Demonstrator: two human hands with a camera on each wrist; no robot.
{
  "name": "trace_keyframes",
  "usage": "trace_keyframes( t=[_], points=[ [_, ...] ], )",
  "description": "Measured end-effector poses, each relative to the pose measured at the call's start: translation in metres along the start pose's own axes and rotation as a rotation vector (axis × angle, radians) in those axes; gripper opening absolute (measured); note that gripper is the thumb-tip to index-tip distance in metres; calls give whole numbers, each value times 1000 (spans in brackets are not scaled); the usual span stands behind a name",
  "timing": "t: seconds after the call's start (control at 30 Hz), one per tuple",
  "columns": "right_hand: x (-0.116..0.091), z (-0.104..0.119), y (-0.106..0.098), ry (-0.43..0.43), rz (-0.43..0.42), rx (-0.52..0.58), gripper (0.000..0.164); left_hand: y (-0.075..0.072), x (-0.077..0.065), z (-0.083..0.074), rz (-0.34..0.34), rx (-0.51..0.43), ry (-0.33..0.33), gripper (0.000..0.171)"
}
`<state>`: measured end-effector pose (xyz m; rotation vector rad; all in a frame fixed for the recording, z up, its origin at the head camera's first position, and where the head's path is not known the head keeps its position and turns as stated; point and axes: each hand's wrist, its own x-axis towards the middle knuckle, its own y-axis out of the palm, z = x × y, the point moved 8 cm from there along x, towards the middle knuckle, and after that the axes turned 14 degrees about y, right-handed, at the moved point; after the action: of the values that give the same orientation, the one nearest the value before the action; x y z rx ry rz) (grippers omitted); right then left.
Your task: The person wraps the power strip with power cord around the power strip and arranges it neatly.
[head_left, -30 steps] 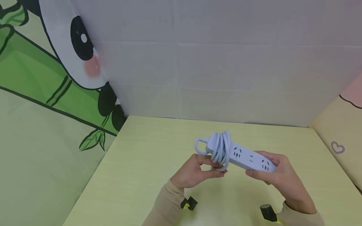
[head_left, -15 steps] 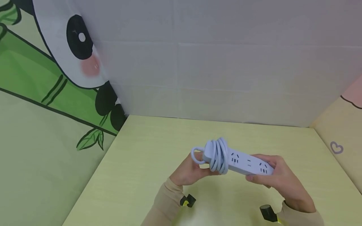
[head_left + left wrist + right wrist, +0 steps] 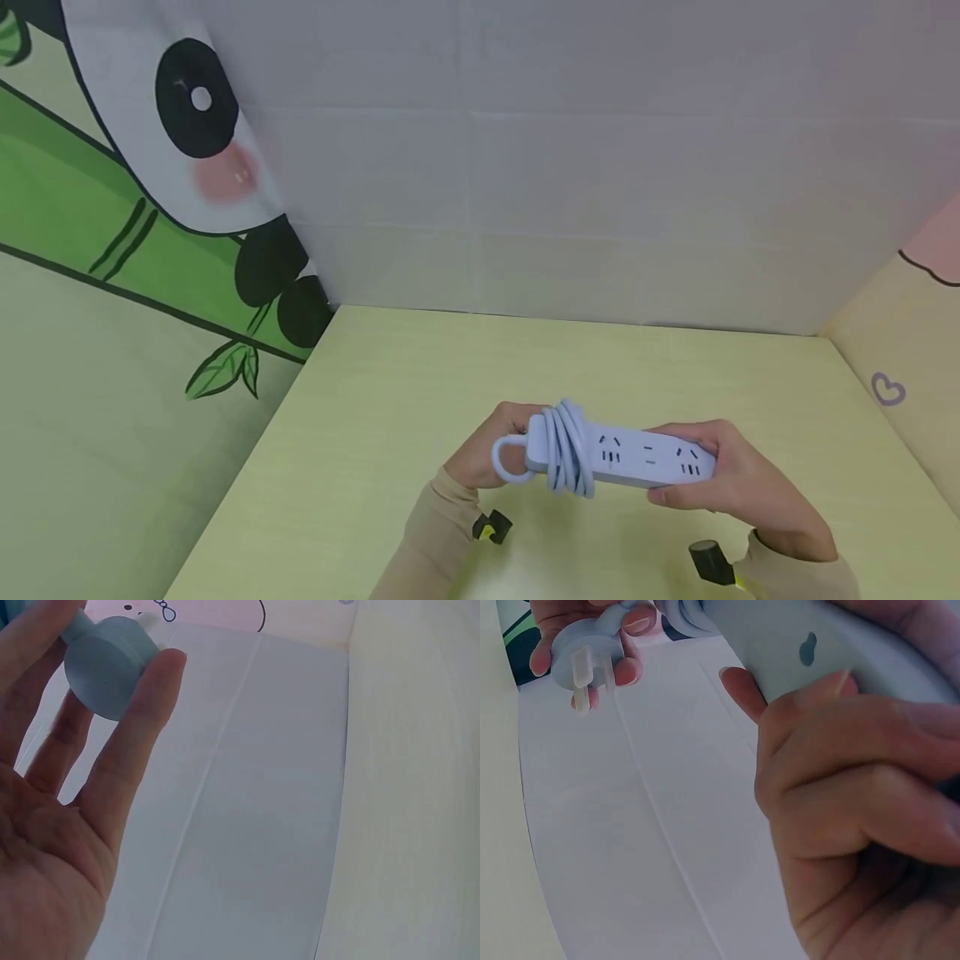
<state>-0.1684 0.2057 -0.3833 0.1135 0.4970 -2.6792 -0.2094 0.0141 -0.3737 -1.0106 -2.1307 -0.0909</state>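
A white power strip [image 3: 652, 458] is held above the table, almost level, socket face toward the head camera. Its cord [image 3: 567, 450] is wound in several turns round the left end, and a loop sticks out beyond that end. My right hand [image 3: 735, 475] grips the right end, thumb along the front edge; in the right wrist view its fingers curl against the underside. Behind the coil, my left hand [image 3: 478, 450] is partly hidden in the head view. The left wrist view shows it pinching the round plug [image 3: 109, 667], whose pins [image 3: 583, 667] show in the right wrist view.
A pale yellow table [image 3: 390, 375] lies below both hands. Behind it stands a plain grey-white wall [image 3: 562, 183]. Panels with cartoon drawings [image 3: 150, 225] flank the table on the left and right. Dark wrist-worn devices [image 3: 712, 562] sit at both sleeves.
The power strip has come down and tilted from left end high to nearly level. My left hand has gone from below the coil to behind it. My right hand keeps its grip.
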Motion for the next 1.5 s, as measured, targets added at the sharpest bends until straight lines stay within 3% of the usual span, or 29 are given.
trace_keyframes(
  t=[0.2, 0.33, 0.57, 0.77, 0.93, 1.0, 1.1, 1.27, 1.37, 1.5],
  points=[
    [5, 4, 9, -104, 116, 15, 41, -6, -3, 0, 47, 51, -19, 4],
    [6, 7, 17, -178, 218, 17, 42, -7, -5, 1, 61, 28, -60, 5],
    [9, 9, 23, -151, 249, -34, 40, -7, -9, 5, 72, -65, -87, 10],
    [15, 10, 38, -137, 334, -20, 39, -8, -13, 10, 81, -93, -102, 10],
    [24, 8, 50, -96, 341, -92, 36, -15, -14, 5, 106, -27, -101, 25],
    [25, 7, 51, -85, 337, -104, 35, -20, -17, 6, 104, -6, -123, 19],
    [25, 7, 56, -58, 358, -126, 34, -21, -20, 6, 119, -42, -161, 11],
    [27, 7, 67, -52, 368, -215, 32, -17, -23, 6, 183, -92, -187, 14],
    [31, 6, 67, -48, 315, -272, 30, -20, -28, 14, 204, -28, -187, 13],
    [37, 4, 68, -38, 288, -270, 28, -22, -31, 14, 252, 99, -167, 14]
  ],
)
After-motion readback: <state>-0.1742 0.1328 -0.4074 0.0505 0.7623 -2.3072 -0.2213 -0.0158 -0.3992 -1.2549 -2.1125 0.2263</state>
